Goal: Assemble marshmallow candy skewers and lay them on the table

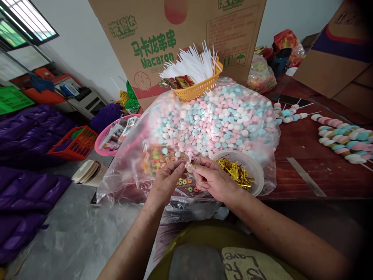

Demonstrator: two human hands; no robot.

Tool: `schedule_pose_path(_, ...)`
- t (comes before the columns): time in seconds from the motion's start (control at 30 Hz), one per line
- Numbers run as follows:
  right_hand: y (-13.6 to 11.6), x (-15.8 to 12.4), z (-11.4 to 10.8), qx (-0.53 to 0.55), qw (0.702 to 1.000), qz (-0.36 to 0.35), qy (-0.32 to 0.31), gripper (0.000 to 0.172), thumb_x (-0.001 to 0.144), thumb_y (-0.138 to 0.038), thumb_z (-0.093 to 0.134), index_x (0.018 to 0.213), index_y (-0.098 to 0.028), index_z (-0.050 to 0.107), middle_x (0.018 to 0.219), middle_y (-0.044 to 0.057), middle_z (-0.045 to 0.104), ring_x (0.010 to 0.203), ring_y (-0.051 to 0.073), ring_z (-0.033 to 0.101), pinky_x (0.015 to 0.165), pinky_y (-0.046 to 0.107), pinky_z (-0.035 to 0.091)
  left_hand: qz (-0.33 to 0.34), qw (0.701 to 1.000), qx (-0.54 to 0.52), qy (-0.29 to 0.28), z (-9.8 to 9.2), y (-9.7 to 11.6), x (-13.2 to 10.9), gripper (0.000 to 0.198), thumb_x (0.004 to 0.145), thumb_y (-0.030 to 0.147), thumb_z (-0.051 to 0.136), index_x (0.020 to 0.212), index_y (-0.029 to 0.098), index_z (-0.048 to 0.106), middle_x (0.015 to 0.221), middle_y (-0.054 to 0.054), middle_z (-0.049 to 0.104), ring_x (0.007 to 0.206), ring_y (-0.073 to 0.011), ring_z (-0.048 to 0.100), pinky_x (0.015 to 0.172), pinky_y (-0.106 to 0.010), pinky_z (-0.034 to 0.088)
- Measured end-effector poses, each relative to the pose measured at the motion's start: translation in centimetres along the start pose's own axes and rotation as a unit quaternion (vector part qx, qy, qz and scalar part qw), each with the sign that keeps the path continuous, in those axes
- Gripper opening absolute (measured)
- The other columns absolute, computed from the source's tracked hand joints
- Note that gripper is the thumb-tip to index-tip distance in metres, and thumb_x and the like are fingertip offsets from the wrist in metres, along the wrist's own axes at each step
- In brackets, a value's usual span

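Note:
My left hand (163, 182) and my right hand (214, 179) meet over the plastic sheet, thumbs and fingers closed in a pinch. Between the fingertips is a small shiny piece (190, 166), whitish and partly clear with a dark blue spot. Its kind is too small to tell. Just below the hands lie several little candy rings (182, 182). Beside my right hand stands a round clear tub (259, 177) with gold twist ties (237, 171) in it. Beyond the hands spreads a big clear bag (125, 175) of pink, white and blue round candies (204, 124).
A yellow basket (196, 91) of white sticks (194, 64) rests on the candies, before a large cardboard box (180, 23). Skewered candies (345, 140) lie on the dark red table (287, 184) at right. A pink basin (100, 146) and an orange crate (77, 146) are at left.

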State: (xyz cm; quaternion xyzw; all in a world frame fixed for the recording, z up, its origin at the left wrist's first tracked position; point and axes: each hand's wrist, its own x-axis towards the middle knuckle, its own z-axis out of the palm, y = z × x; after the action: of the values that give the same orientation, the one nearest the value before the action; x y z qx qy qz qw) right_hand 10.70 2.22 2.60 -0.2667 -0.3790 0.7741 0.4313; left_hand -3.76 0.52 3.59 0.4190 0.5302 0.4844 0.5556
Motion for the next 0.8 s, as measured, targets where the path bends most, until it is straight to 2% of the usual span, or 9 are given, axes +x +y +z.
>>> schedule_pose_path(0.1,-0.1,-0.4,0.0,-0.014,0.998,-0.056,-0.001,0.024,0.081,-0.036,0.057,0.068,-0.021,0.043,0.048,-0.01,0.041,0.035,0.003,0.025,0.039,0.021,0.02,-0.043,0.997,-0.064,0.025,0.9,-0.3,-0.4,0.034,0.067,0.046,0.074,0.071,0.013,0.065,0.057,-0.001,0.065,0.053,-0.0118,0.059,0.057,-0.025,0.046)
schedule_pose_path(0.23,0.2,-1.3,0.0,-0.215,0.968,-0.127,0.002,0.021,0.086,-0.032,0.053,0.07,-0.019,0.048,0.058,-0.006,0.048,0.05,0.005,0.041,0.049,0.021,0.032,-0.066,0.989,-0.131,-0.028,2.1,-0.5,-1.4,0.039,0.074,0.051,0.066,0.066,0.013,0.065,0.06,-0.003,0.065,0.061,-0.0146,0.062,0.061,-0.026,0.048)
schedule_pose_path(0.3,0.6,-1.7,0.1,-0.254,0.963,-0.093,0.004,0.02,0.083,-0.03,0.055,0.068,-0.018,0.049,0.055,-0.005,0.048,0.05,0.006,0.041,0.049,0.021,0.032,-0.071,0.983,-0.163,-0.039,2.5,-0.3,-1.7,0.033,0.073,0.047,0.069,0.07,0.014,0.066,0.063,-0.002,0.065,0.065,-0.0151,0.062,0.063,-0.026,0.048)
schedule_pose_path(0.33,0.8,-1.8,0.1,-0.23,0.971,-0.06,0.007,0.021,0.081,-0.03,0.056,0.065,-0.018,0.048,0.052,-0.006,0.046,0.046,0.005,0.037,0.045,0.021,0.029,-0.071,0.98,-0.178,-0.046,2.6,-0.2,-1.8,0.031,0.071,0.044,0.072,0.07,0.014,0.066,0.063,-0.001,0.065,0.065,-0.015,0.062,0.064,-0.026,0.048)
schedule_pose_path(0.43,1.0,-1.9,0.5,-0.07,0.997,0.024,-0.002,0.026,0.075,-0.032,0.058,0.06,-0.02,0.041,0.042,-0.009,0.038,0.035,0.003,0.022,0.037,0.021,0.016,-0.061,0.973,-0.214,-0.058,2.8,-0.2,-2.2,0.028,0.069,0.041,0.075,0.069,0.015,0.065,0.061,0.0,0.063,0.064,-0.0139,0.06,0.066,-0.026,0.048)
schedule_pose_path(0.5,0.8,-1.9,0.8,-0.009,0.999,0.031,-0.017,0.026,0.071,-0.033,0.062,0.061,-0.02,0.043,0.04,-0.01,0.036,0.033,0.002,0.019,0.036,0.02,0.012,-0.044,0.973,-0.22,-0.05,2.9,-0.3,-2.5,0.028,0.069,0.041,0.075,0.066,0.015,0.065,0.059,0.0,0.062,0.067,-0.0144,0.061,0.069,-0.026,0.048)
schedule_pose_path(0.6,0.4,-2.1,1.2,0.007,0.999,0.039,-0.016,0.024,0.068,-0.033,0.065,0.064,-0.019,0.045,0.039,-0.01,0.039,0.032,0.002,0.02,0.035,0.018,0.011,-0.002,0.979,-0.201,-0.039,3.1,-0.3,-3.0,0.026,0.066,0.039,0.078,0.065,0.015,0.068,0.068,-0.002,0.067,0.079,-0.0171,0.063,0.078,-0.027,0.047)
schedule_pose_path(0.7,0.3,-2.4,1.4,0.034,0.993,0.104,-0.042,0.026,0.063,-0.034,0.066,0.066,-0.02,0.044,0.039,-0.012,0.039,0.029,0.003,0.019,0.032,0.019,0.015,0.025,0.982,-0.182,-0.04,3.1,0.0,-3.4,0.025,0.063,0.037,0.08,0.072,0.015,0.072,0.082,-0.005,0.072,0.084,-0.0183,0.064,0.082,-0.028,0.046)
schedule_pose_path(0.8,0.4,-2.9,0.7,-0.013,0.985,0.149,-0.083,0.028,0.068,-0.041,0.062,0.065,-0.021,0.043,0.037,-0.011,0.036,0.028,0.004,0.017,0.031,0.02,0.017,0.047,0.982,-0.18,-0.04,2.8,0.3,-3.6,0.023,0.061,0.036,0.08,0.071,0.017,0.073,0.08,-0.004,0.072,0.083,-0.0194,0.064,0.081,-0.03,0.045)
